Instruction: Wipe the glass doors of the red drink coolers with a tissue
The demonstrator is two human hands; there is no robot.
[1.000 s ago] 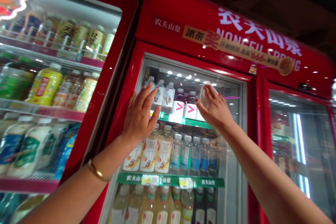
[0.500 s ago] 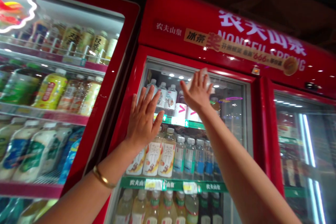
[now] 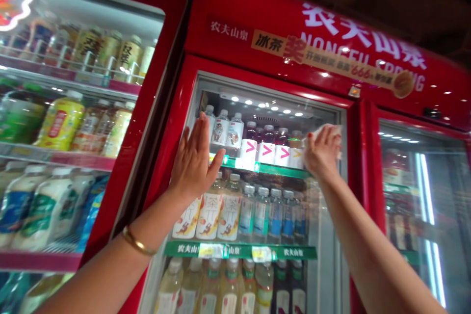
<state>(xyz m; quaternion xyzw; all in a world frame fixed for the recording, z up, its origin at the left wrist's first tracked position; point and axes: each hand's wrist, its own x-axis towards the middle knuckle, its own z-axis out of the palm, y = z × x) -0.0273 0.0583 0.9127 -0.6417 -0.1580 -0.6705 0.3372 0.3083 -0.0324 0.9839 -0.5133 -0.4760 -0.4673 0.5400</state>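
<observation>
The left hand lies open and flat on the smooth glass door of a red drinks cooler; farther right, the curled right hand presses a crumpled white wipe against the glass.

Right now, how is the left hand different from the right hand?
The left hand lies open, fingers spread; the right hand curls around a white cloth. The left arm wears a gold bangle; the right arm has none. Both reach up to the glass door of a red drinks cooler.
</observation>
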